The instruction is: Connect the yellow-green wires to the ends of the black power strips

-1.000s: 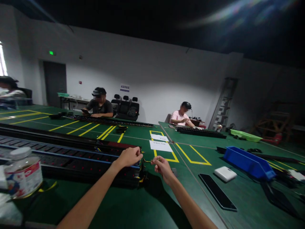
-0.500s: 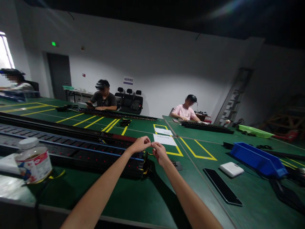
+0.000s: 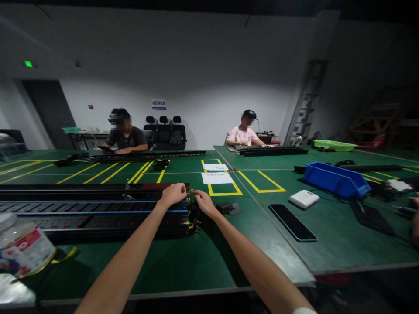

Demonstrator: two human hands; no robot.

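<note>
Several long black strips (image 3: 108,216) with red-dotted faces lie side by side on the green table, their right ends toward my hands. My left hand (image 3: 173,195) rests at the far right end of these strips, its fingers curled; what is between them is hidden. Just to the right, my right hand (image 3: 204,203) reaches its fingertips toward the same end, pinched together around something too small to make out. Yellow-green wires (image 3: 191,224) stick out from the strip ends below my hands. A small dark grey part (image 3: 229,208) lies right of my right hand.
A clear jar (image 3: 26,248) stands at the near left. To the right are a phone (image 3: 291,221), a white case (image 3: 304,199) and a blue bin (image 3: 335,179). Paper sheets (image 3: 216,178) lie beyond my hands. Two people sit across the table; part of another person's hand shows at the right edge.
My hands have come down to the strips' right end and moved apart slightly, having been fingertip to fingertip before. The view has turned to the right and levelled.
</note>
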